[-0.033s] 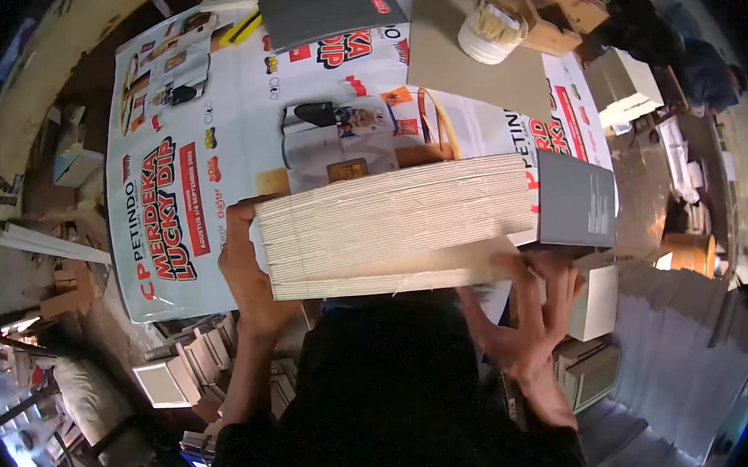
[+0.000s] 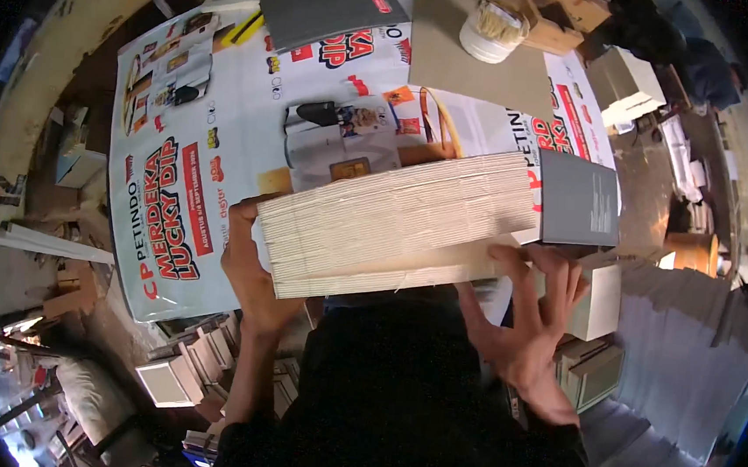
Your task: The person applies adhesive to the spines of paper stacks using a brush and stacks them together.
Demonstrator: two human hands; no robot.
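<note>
A thick, unbound book block (image 2: 401, 222) of cream folded sections is held in front of my chest, its ridged spine side turned up toward me. My left hand (image 2: 253, 263) wraps round its left end. At the right end, a wedge-shaped gap separates a thin lower part from the thicker upper part. My right hand (image 2: 526, 316) has its index fingertip at this gap and its thumb by the near edge, with the lower part between them; its other fingers are spread. Close by on the right lies a dark grey cover (image 2: 577, 199).
A printed banner (image 2: 242, 126) covers the table. At the back are another dark grey cover (image 2: 330, 10), a yellow cutter (image 2: 245, 30), a grey board (image 2: 478, 79) and a white pot with a brush (image 2: 492, 36). Stacked books (image 2: 183, 372) stand below left, more books (image 2: 590, 373) below right.
The fingers of my right hand have shifted slightly at the gap, which looks a little clearer at the right end. My left hand keeps its hold.
</note>
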